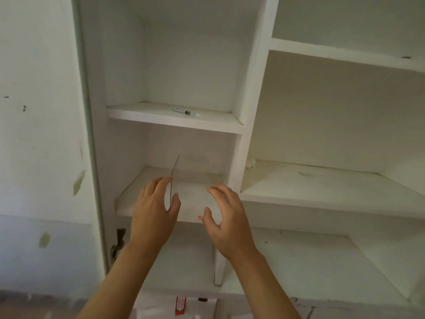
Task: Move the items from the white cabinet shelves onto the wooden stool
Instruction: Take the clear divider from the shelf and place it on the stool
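Left hand [153, 203] and right hand [226, 215] raised before lower cabinet shelf [128, 199], each grip spread, holding nothing; small tube [185, 112] lies on upper shelf [161, 117], well above both.

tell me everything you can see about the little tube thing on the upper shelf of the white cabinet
The small white tube-like item lies flat on the upper white shelf board of the narrow left compartment, toward the back and slightly right of centre. It is slim and elongated, angled a little across the shelf, pale at both ends with a dark band near its middle. It looks like plastic, though it is too small and blurred to identify or read. Nothing touches it except the shelf; both hands are at the shelf below.
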`<state>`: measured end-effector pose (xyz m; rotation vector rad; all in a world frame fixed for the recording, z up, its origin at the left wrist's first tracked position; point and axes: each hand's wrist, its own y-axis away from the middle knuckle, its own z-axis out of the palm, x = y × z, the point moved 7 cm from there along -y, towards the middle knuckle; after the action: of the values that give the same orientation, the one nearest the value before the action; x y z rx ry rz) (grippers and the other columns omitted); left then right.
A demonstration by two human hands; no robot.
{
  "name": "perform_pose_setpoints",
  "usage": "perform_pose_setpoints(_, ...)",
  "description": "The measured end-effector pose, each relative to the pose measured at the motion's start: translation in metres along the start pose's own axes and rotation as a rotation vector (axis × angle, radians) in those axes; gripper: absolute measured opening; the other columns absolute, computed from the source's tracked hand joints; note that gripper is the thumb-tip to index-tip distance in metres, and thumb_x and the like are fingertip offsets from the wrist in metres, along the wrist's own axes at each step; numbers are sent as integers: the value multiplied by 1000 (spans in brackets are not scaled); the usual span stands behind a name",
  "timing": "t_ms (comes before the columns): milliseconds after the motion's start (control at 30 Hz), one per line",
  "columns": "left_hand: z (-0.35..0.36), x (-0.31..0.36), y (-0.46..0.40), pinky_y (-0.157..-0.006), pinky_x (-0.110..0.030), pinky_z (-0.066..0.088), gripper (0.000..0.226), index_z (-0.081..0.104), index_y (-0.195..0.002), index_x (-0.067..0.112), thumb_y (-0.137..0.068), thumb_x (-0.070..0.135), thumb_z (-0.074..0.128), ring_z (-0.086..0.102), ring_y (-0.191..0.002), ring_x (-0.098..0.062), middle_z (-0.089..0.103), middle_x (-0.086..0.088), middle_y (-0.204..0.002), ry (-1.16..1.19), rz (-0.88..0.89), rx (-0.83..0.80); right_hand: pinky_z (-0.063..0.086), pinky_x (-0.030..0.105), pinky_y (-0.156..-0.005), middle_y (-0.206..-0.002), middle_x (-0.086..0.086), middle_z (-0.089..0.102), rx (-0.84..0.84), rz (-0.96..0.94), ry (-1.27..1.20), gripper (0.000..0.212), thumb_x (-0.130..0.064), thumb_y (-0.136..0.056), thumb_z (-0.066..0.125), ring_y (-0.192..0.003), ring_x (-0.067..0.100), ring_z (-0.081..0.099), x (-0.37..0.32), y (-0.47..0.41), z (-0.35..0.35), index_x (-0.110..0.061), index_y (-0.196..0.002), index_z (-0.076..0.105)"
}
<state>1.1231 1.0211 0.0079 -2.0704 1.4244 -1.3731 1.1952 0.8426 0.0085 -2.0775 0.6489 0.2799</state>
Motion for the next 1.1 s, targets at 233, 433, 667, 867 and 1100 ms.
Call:
perform_pose_setpoints(233,35,-36,-34,-93,-35,46,44,53,-143,20,-101,32,62,54,-128,-21,57,0,-140,52,-85,-33,48,36,-111,-146,-8,49,21,0,18,46,-26,-101,58,-137,12,49,26,-30,40,-16,-146,56)
perform_pose_setpoints(433,67,-56,-66,-83,-31,47,45,51,-140,25,-99,39,64,58,-119,-15,58,5,-135,77,-145,-33,44,33,-114,-147,-4,51,9,-32,14,45,-22,-100,59,-138,13,49,51,-58,62,-14,-144,58)
perform_pose_setpoints(667,91,-65,-84,-75,-35,54,37,52,-130,31,-97,37,67,63,-93,-11,63,10,-117,40,-202,3,41,31,-117,-150,-5,50,-18,-55,-45,48,-24,-98,56,-142,10,45,78,-83,89,-17,-145,58)
perform_pose_setpoints(867,89,-67,-91,-69,-30,45,31,55,-121,32,-95,19,66,62,-82,-12,63,14,-103,-10,-242,61,41,33,-117,-150,-5,51,-40,-70,-105,49,-19,-97,60,-142,12,46,97,-99,104,-18,-146,57)
perform_pose_setpoints(1100,55,-72,-76,-64,-29,44,27,61,-113,28,-91,15,69,61,-74,-8,64,17,-89,-110,-262,165,40,35,-116,-151,-2,51,-6,-50,-141,50,-23,-96,55,-141,16,46,90,-125,113,-17,-145,57)
